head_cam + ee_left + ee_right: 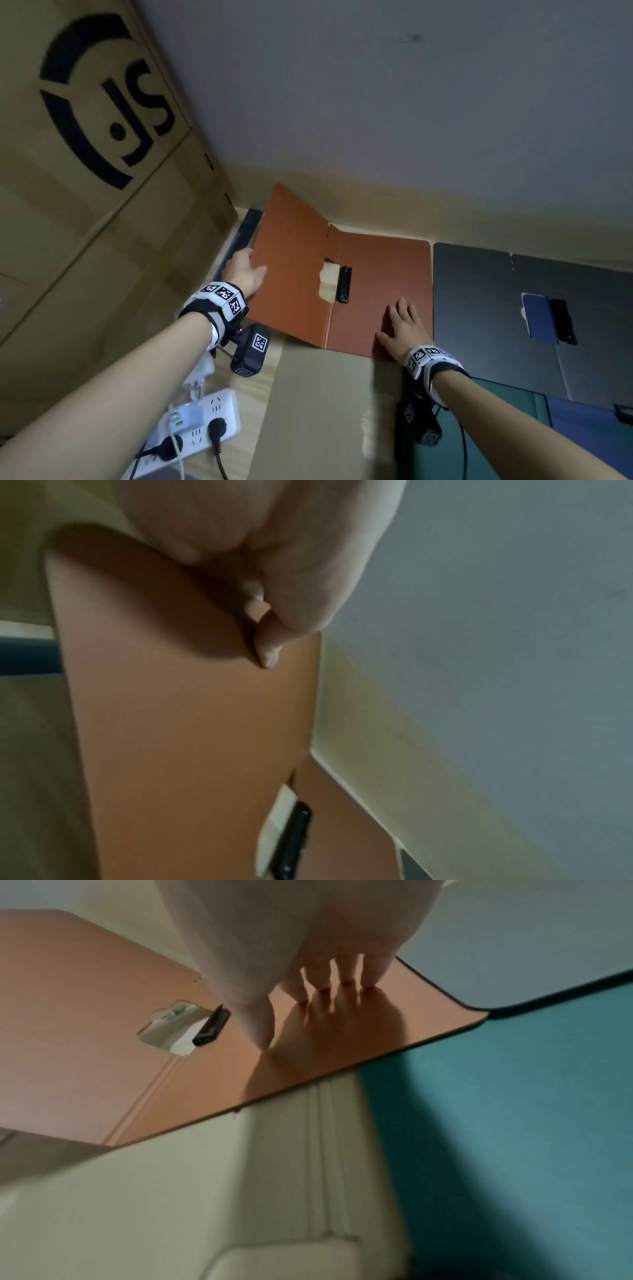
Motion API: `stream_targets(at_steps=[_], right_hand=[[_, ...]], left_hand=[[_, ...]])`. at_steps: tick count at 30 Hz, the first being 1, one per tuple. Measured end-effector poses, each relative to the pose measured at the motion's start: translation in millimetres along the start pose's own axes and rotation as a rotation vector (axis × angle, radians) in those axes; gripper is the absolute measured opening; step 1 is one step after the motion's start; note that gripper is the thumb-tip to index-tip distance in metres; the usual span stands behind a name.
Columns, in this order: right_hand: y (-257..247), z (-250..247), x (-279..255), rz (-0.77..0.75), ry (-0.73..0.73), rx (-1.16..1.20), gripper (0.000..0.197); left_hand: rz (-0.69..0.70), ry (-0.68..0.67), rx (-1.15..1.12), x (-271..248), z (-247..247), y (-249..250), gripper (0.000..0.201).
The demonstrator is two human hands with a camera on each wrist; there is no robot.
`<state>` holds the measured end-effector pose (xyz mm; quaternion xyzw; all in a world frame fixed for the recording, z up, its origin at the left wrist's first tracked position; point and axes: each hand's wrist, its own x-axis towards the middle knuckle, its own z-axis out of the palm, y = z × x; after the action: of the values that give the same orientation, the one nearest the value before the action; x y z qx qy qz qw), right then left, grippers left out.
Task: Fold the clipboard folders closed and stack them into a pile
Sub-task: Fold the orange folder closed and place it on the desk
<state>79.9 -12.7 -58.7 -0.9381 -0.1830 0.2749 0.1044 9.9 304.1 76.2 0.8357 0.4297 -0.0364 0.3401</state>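
Observation:
An orange clipboard folder (373, 274) lies half open at the back of the table, its black clip (343, 284) by the spine. My left hand (245, 272) grips the outer edge of its left cover (291, 270), which is lifted off the table and tilted up; the thumb (268, 642) lies on the cover's inner face (192, 723). My right hand (404, 325) rests flat with straight fingers on the right cover (342, 1031), holding it down. A dark grey folder (496, 301) lies open to the right. Beige (318, 411), green (493, 442) and blue (589, 428) folders lie nearer me.
A large cardboard box (96, 171) stands at the left, close to the lifted cover. A white power strip (202, 425) with plugs and cables lies at the front left. A grey wall (411, 102) runs right behind the folders.

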Motion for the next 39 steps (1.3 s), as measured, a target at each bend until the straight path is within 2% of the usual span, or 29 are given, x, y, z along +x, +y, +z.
stream_targets(at_steps=[3, 6, 7, 10, 12, 18, 19, 22, 23, 25, 27, 32, 35, 37, 39], right_hand=[[-7, -14, 3, -0.006, -0.039, 0.115, 0.070], [2, -35, -6, 0.015, -0.030, 0.278, 0.060], [8, -42, -10, 0.040, -0.015, 0.318, 0.061], [30, -58, -23, 0.116, 0.044, 0.458, 0.059], [42, -70, -32, 0.154, 0.079, 0.535, 0.054], [81, -76, -34, 0.154, 0.125, 0.665, 0.024], [84, -75, -35, 0.145, 0.128, 0.700, 0.025], [81, -77, -39, 0.201, 0.142, 0.828, 0.068], [80, -76, -40, 0.219, 0.134, 0.856, 0.072], [75, -75, -41, 0.238, 0.095, 0.894, 0.062], [74, -68, -37, 0.239, 0.060, 0.869, 0.053], [76, -45, -17, 0.240, 0.047, 0.751, 0.052], [69, -39, -15, 0.223, 0.067, 0.575, 0.046], [65, -35, -15, 0.203, 0.093, 0.436, 0.043], [61, -34, -18, 0.195, 0.118, 0.390, 0.042]], left_hand=[[0.094, -0.062, 0.057, -17, -6, 18, 0.053], [0.183, -0.151, 0.089, -38, 1, 44, 0.026], [0.210, -0.183, 0.102, -45, 5, 55, 0.027], [0.255, -0.255, 0.146, -68, 24, 86, 0.048], [0.279, -0.305, 0.139, -82, 41, 102, 0.052], [0.299, -0.360, 0.103, -108, 94, 118, 0.058], [0.285, -0.374, 0.079, -110, 101, 117, 0.059], [0.234, -0.407, 0.016, -106, 119, 108, 0.053], [0.212, -0.408, 0.012, -104, 122, 103, 0.049], [0.171, -0.400, 0.028, -98, 128, 90, 0.042], [0.125, -0.392, 0.058, -90, 132, 75, 0.041], [-0.018, -0.352, 0.105, -61, 146, 34, 0.056], [-0.041, -0.328, 0.115, -48, 158, 18, 0.062], [-0.061, -0.299, 0.094, -42, 162, 15, 0.055], [-0.097, -0.289, 0.048, -36, 163, 14, 0.045]])
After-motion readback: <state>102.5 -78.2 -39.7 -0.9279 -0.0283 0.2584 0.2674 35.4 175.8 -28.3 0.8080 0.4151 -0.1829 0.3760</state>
